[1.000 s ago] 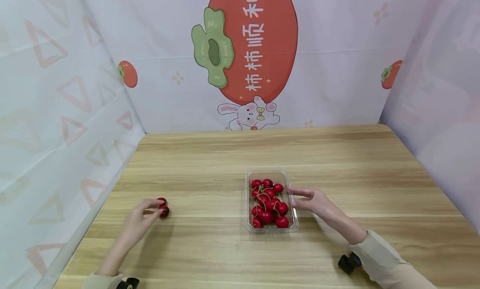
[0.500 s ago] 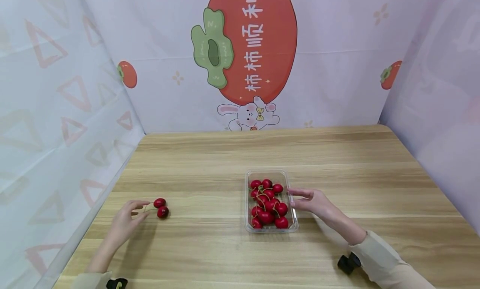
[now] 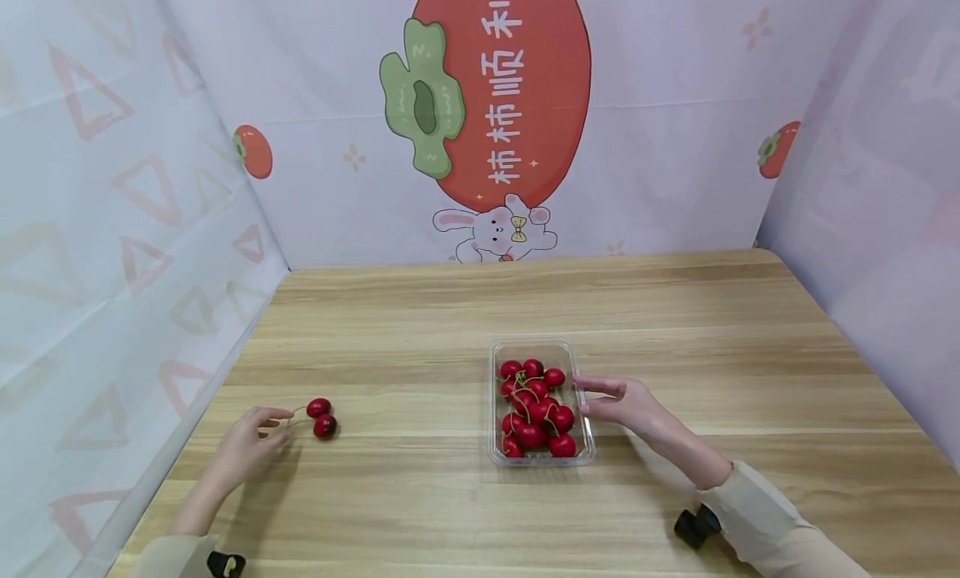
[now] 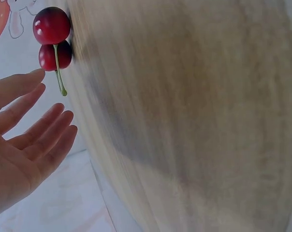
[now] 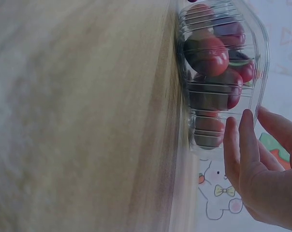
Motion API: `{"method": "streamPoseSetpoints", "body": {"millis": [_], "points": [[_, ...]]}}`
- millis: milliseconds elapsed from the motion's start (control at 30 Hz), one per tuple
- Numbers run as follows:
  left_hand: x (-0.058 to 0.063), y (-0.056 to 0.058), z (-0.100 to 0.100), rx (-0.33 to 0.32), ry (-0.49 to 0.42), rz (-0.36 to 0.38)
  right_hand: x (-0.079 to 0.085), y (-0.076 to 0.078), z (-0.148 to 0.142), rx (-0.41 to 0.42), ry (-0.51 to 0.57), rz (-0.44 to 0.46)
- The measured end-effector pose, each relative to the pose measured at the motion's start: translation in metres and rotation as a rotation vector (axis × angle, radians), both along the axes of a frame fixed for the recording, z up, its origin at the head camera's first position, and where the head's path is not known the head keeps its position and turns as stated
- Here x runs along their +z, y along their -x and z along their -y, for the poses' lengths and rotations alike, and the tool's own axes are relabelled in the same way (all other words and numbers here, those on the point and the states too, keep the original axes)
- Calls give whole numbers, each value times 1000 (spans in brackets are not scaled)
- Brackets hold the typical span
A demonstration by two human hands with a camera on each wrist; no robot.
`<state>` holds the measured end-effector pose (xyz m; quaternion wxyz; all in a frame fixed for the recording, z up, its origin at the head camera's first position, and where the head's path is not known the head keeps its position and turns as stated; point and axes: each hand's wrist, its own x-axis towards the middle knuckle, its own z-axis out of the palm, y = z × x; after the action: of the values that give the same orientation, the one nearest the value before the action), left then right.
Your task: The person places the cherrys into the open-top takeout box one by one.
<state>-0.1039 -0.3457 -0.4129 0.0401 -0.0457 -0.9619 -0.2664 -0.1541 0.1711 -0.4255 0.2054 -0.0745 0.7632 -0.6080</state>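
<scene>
Two dark red cherries (image 3: 322, 418) with joined green stems lie on the left of the wooden table. My left hand (image 3: 243, 449) is beside their stem end. In the left wrist view its fingers (image 4: 54, 145) are loosely spread, and the stem tip (image 4: 64, 93) stands free of them. A clear plastic box (image 3: 496, 403) holds several red cherries (image 3: 532, 411) near the table's middle. At the box's right side is my right hand (image 3: 633, 407), its extended fingertips touching the wall and rim. Through the ribbed wall, cherries (image 5: 209, 55) show in the right wrist view.
The wooden table (image 3: 405, 495) spans the area between both hands. A patterned white cloth (image 3: 322, 77) hangs behind it, with sheets along both sides. Black wrist devices (image 3: 697, 526) sit at both cuffs.
My left hand has drawn back to the left, from over the two cherries to their stem end, and has let them go. My right hand stays at the box.
</scene>
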Motion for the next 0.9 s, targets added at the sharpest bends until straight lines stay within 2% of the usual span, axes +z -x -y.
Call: {"method": "streamPoseSetpoints", "body": {"millis": [367,900], "points": [[-2,6,2,-12,27,80,-2,1,0,-15,-4,-7],[-7,15,7,-14,63,102,-3,1,0,-15,-10,-4]]}}
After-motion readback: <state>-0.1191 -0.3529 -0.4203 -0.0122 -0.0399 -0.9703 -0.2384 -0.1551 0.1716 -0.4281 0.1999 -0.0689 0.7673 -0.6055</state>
